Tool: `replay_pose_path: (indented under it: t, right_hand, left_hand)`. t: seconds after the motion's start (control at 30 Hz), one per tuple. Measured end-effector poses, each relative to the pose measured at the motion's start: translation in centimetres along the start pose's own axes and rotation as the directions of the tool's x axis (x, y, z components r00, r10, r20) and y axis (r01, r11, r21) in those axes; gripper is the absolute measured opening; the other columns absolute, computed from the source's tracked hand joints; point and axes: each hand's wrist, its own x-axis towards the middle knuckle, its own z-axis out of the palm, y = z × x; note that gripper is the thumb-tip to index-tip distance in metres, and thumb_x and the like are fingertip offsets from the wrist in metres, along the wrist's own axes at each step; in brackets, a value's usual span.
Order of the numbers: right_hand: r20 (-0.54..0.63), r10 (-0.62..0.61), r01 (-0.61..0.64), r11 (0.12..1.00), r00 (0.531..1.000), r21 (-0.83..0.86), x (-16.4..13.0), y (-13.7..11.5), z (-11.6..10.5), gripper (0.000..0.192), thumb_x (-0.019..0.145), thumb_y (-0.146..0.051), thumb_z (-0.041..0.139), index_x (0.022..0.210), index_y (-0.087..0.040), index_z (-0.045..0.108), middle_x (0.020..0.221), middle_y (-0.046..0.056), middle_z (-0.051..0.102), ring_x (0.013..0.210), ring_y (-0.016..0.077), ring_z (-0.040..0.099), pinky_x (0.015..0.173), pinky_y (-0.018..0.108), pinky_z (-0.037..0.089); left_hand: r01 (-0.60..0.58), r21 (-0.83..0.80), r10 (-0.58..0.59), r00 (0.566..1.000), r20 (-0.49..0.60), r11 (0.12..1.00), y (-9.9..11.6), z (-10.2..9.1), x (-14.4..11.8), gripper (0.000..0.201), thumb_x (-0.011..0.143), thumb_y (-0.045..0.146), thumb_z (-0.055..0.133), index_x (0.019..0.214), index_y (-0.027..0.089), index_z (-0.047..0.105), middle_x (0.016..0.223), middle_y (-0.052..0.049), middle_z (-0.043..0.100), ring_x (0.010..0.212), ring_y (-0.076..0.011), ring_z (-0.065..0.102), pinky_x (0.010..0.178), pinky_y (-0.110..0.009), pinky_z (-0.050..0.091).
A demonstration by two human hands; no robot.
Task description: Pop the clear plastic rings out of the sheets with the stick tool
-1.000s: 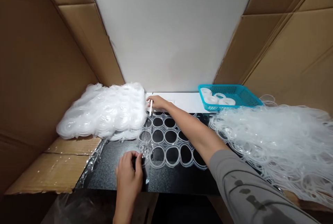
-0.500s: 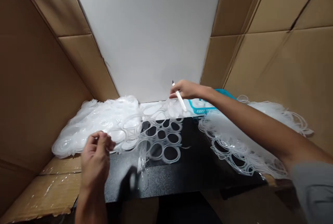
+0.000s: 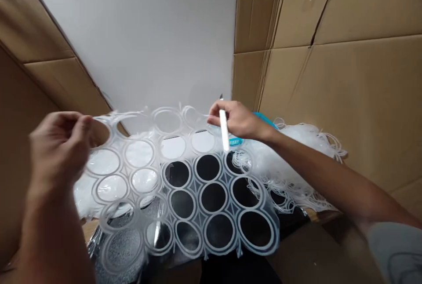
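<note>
A translucent sheet of joined rings [image 3: 198, 183], full of round openings, hangs stretched between my two hands. My left hand [image 3: 61, 147] pinches its upper left corner, fingers closed. With closed fingers my right hand [image 3: 235, 119] grips the sheet's upper edge and also holds a white craft knife [image 3: 224, 130], its dark blade tip pointing up. Under and behind the sheet lies a heap of similar clear sheets [image 3: 82, 196] on the left. Another pile of ring sheets [image 3: 296, 156] lies at the right, partly behind my right forearm.
A black work surface [image 3: 293, 222] lies below, largely covered by the sheet. Behind my right hand stands a blue basket [image 3: 263, 119], mostly hidden. Cardboard walls [image 3: 346, 77] rise at both sides, with a pale grey wall [image 3: 158, 42] at the back.
The ring sheet, crumpled on the surface before, is now lifted and spread out. My left hand has moved up and left with its corner. The camera view has turned to the right.
</note>
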Motion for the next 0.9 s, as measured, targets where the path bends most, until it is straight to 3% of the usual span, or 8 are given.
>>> replay_pose_path:
  t: [0.1, 0.23, 0.3, 0.37, 0.47, 0.53, 0.7, 0.9]
  right_hand:
    - [0.072, 0.119, -0.116, 0.992, 0.99, -0.055, 2.3, 4.7, 4.6, 0.015, 0.096, -0.032, 0.073, 0.096, -0.018, 0.068, 0.091, 0.005, 0.072, 0.081, 0.0178, 0.064, 0.074, 0.03, 0.047]
    - [0.127, 0.327, -0.273, 0.906, 0.936, -0.323, 3.9, 9.5, 10.0, 0.019, 0.098, -0.028, 0.071, 0.112, -0.015, 0.068, 0.123, 0.016, 0.072, 0.113, 0.0272, 0.067, 0.094, 0.036, 0.048]
    - [0.15, 0.346, -0.274, 0.891, 0.926, -0.361, 2.9, 10.4, 11.1, 0.029, 0.1, -0.029, 0.067, 0.125, -0.015, 0.064, 0.135, 0.019, 0.067, 0.124, 0.0304, 0.063, 0.101, 0.04, 0.045]
    - [0.232, 0.304, -0.244, 0.936, 0.924, -0.255, 0.4, 10.1, 11.3, 0.033, 0.106, -0.031, 0.057, 0.135, -0.016, 0.06, 0.127, 0.016, 0.072, 0.117, 0.0276, 0.066, 0.1, 0.039, 0.047]
    - [0.452, 0.202, -0.249, 0.967, 0.869, 0.047, -5.2, 8.7, 10.2, 0.044, 0.114, -0.044, 0.033, 0.137, -0.021, 0.063, 0.094, 0.006, 0.077, 0.091, 0.0209, 0.071, 0.09, 0.035, 0.052]
    - [0.525, 0.175, -0.26, 0.961, 0.833, 0.092, -9.2, 7.9, 9.4, 0.049, 0.112, -0.05, 0.034, 0.118, -0.024, 0.075, 0.1, 0.006, 0.078, 0.097, 0.0213, 0.071, 0.096, 0.036, 0.052]
    - [0.396, 0.225, -0.307, 0.939, 0.89, 0.156, -16.3, 8.3, 8.1, 0.028, 0.105, -0.037, 0.056, 0.104, -0.022, 0.079, 0.114, 0.007, 0.077, 0.11, 0.023, 0.069, 0.103, 0.039, 0.051]
    - [0.222, 0.316, -0.369, 0.892, 0.922, 0.263, -18.9, 9.5, 7.6, 0.011, 0.095, -0.03, 0.072, 0.098, -0.022, 0.079, 0.101, 0.004, 0.08, 0.096, 0.0206, 0.074, 0.095, 0.036, 0.056]
  left_hand:
    - [-0.032, 0.244, -0.07, 0.914, 0.399, 0.969, -1.9, 4.8, -0.8, 0.045, 0.096, 0.04, 0.039, 0.096, 0.003, 0.063, 0.068, 0.01, 0.054, 0.064, 0.0016, 0.055, 0.082, -0.037, 0.052]
    - [-0.121, 0.283, -0.051, 0.844, 0.534, 0.951, -5.2, 8.3, -4.1, 0.041, 0.092, 0.05, 0.056, 0.097, 0.011, 0.067, 0.091, 0.0, 0.065, 0.102, -0.0212, 0.065, 0.103, -0.054, 0.049]
    - [-0.157, 0.287, -0.036, 0.821, 0.57, 0.945, -6.0, 8.5, -7.1, 0.04, 0.082, 0.048, 0.072, 0.104, 0.014, 0.068, 0.109, -0.009, 0.068, 0.121, -0.0339, 0.059, 0.112, -0.061, 0.042]
    - [-0.191, 0.232, 0.0, 0.772, 0.636, 0.954, -5.6, 7.8, -11.5, 0.039, 0.086, 0.045, 0.068, 0.111, 0.014, 0.069, 0.122, -0.016, 0.066, 0.126, -0.036, 0.057, 0.114, -0.06, 0.041]
    - [-0.152, -0.045, 0.123, 0.562, 0.818, 0.987, -2.9, 6.0, -20.3, 0.032, 0.099, 0.046, 0.056, 0.118, 0.024, 0.07, 0.127, -0.01, 0.067, 0.122, -0.0275, 0.062, 0.109, -0.05, 0.05]
    - [-0.12, -0.126, 0.169, 0.481, 0.86, 0.985, -0.4, 5.2, -26.5, 0.025, 0.104, 0.039, 0.052, 0.116, 0.028, 0.071, 0.129, -0.007, 0.066, 0.12, -0.0232, 0.064, 0.107, -0.045, 0.053]
    - [-0.243, -0.082, 0.209, 0.56, 0.802, 0.967, 3.6, 5.9, -36.5, 0.028, 0.102, 0.025, 0.055, 0.127, 0.021, 0.065, 0.128, -0.012, 0.067, 0.117, -0.0273, 0.065, 0.099, -0.048, 0.058]
    - [-0.444, -0.023, 0.305, 0.577, 0.757, 0.896, 3.4, 6.2, -39.0, 0.035, 0.101, 0.02, 0.056, 0.135, 0.015, 0.061, 0.131, -0.016, 0.065, 0.124, -0.0323, 0.061, 0.102, -0.051, 0.056]
